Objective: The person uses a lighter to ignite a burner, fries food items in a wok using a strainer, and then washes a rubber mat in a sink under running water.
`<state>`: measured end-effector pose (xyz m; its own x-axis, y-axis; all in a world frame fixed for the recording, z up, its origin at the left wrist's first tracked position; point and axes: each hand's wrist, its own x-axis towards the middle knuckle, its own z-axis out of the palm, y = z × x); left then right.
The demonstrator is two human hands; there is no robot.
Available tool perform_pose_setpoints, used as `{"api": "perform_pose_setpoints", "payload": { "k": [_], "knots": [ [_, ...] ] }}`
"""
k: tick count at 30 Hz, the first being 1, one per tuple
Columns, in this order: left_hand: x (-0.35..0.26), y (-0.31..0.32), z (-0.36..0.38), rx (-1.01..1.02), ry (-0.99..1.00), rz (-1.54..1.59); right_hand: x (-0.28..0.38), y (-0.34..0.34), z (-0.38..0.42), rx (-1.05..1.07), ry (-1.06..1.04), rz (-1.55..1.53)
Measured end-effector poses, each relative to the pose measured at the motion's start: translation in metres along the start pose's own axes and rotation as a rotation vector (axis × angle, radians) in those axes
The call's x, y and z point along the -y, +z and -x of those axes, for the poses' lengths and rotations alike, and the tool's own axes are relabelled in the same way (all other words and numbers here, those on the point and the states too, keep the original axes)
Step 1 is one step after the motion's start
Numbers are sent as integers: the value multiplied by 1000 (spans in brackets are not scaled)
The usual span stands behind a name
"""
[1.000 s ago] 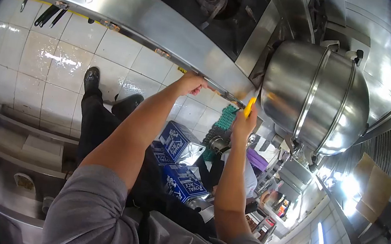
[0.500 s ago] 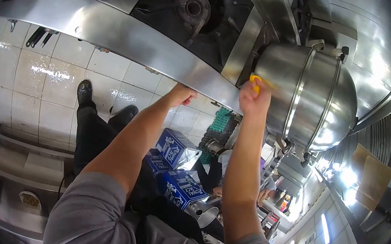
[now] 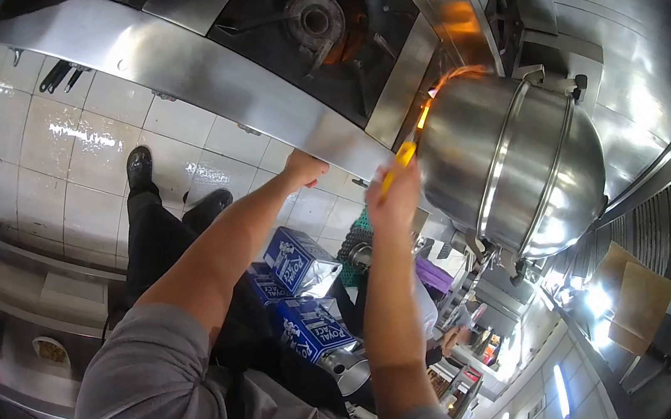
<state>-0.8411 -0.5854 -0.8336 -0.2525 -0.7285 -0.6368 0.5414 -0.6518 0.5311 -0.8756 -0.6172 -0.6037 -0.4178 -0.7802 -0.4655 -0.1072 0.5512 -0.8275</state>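
Observation:
My right hand (image 3: 394, 198) grips a yellow lighter (image 3: 401, 161) with its tip pointing at the base of a large steel pot (image 3: 470, 138). Orange flame (image 3: 424, 113) shows at the lighter's tip and curls along the pot's lower edge. My left hand (image 3: 304, 170) is closed just under the stove's steel front edge (image 3: 227, 66); whatever its fingers hold is hidden. A bare burner (image 3: 317, 21) sits in the stove top beside the pot, with an orange glow next to it.
Blue tins (image 3: 299, 264) stand on the tiled floor (image 3: 47, 174) near my legs, with a metal vessel (image 3: 345, 370) by them. Behind me is a steel shelf (image 3: 53, 259). Another person (image 3: 454, 335) is at the right. Cardboard (image 3: 629, 304) hangs farther right.
My right hand has moved left and down, drawing back from the pot with the lighter. Orange flame now burns under the pot. My left hand stays at the stove's front edge.

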Motion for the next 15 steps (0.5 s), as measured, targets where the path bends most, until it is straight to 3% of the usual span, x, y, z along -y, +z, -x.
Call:
{"api": "perform_pose_setpoints", "payload": {
  "k": [2, 3, 4, 6, 7, 9, 11, 12, 14, 15],
  "knots": [
    [0, 6, 0, -106, 39, -244, -42, -24, 47, 17, -100, 237],
    [5, 7, -7, -103, 40, -245, -81, -49, 56, 26, -597, 680],
    [13, 7, -17, -107, 92, -403, -103, -67, 77, 56, -433, 650],
    [15, 9, -21, -111, 146, -563, -145, -113, 109, 171, -722, 933],
    [10, 9, -15, -133, 131, -541, -157, -130, 129, 196, -478, 966],
    [4, 10, -5, -156, 108, -519, -187, -169, 150, 241, -505, 981],
    [2, 13, 0, -237, 77, -475, -202, -196, 166, 258, -291, 1059],
    [6, 15, -3, -239, 68, -474, -206, -206, 171, 263, -283, 1061],
    [11, 17, -9, -376, 150, -645, -210, -226, 177, 236, -67, 1185],
    [11, 17, -7, -375, 146, -645, -215, -236, 179, 236, -62, 1186]
  ]
}}
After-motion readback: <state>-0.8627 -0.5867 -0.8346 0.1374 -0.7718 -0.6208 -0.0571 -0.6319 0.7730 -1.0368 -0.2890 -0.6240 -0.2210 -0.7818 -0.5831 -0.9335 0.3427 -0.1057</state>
